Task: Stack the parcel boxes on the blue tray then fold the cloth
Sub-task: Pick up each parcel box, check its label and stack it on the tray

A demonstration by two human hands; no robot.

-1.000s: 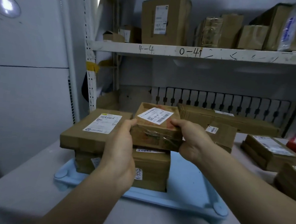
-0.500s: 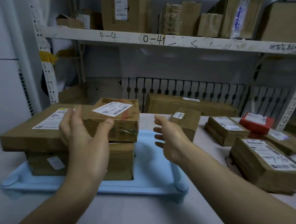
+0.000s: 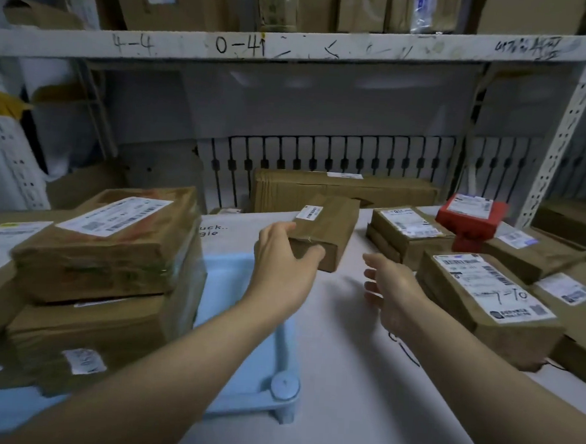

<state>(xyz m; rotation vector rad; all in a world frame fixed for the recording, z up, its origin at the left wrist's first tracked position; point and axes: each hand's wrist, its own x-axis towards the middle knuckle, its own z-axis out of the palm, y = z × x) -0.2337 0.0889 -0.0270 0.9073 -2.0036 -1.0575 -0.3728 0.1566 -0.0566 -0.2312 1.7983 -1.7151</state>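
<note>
1. The table (image 3: 326, 378) carries the blue tray (image 3: 241, 321) at its left edge; two tiers of parcel boxes (image 3: 110, 272) are already stacked on it.
2. More labelled parcels (image 3: 482, 295) and a red box (image 3: 470, 215) wait toward the right edge.
3. The left hand (image 3: 282, 255), which half a second ago steadied the top box, now curls round the near end of a small brown parcel (image 3: 325, 230) mid-table.
4. The right hand (image 3: 390, 289) hangs beside it, fingers spread, holding nothing.
5. Risk: a one-handed end grip could let the parcel tip, or knock the overhanging stack.
6. No cloth is identifiable.
</note>
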